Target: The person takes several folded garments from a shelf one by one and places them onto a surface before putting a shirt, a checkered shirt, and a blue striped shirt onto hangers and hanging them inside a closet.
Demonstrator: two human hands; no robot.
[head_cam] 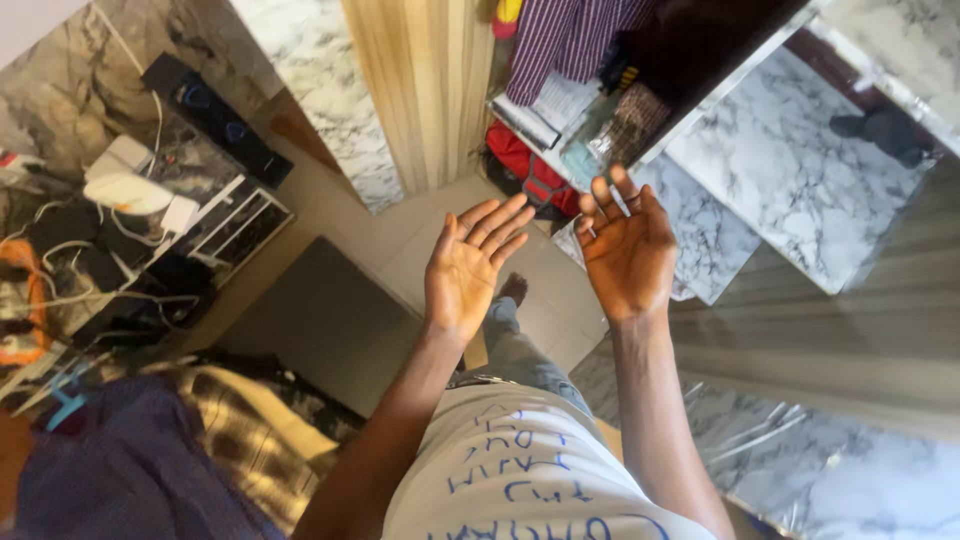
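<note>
- Nothing is in hand: the left hand (468,268) and right hand (628,248) are raised palms up, fingers spread and released, grasping nothing.
- By my judgement no handling has begun; all of it is left.
- Nearest thing: the striped shirt (562,38), hanging beyond the right fingertips, well apart from them, purple with pale stripes, loosely draped.
- Below the fingers lies a grey mat (325,320).

Materials and Surface Finishes

Glossy white-and-grey marble-patterned panels (790,170); pale wood-grain panel (430,90) with a smooth finish; striped woven cloth shirt (565,40); matt white cotton T-shirt (520,470); soft checked fabric (240,430); matt grey mat (330,320); smooth beige floor tiles (420,250)
</note>
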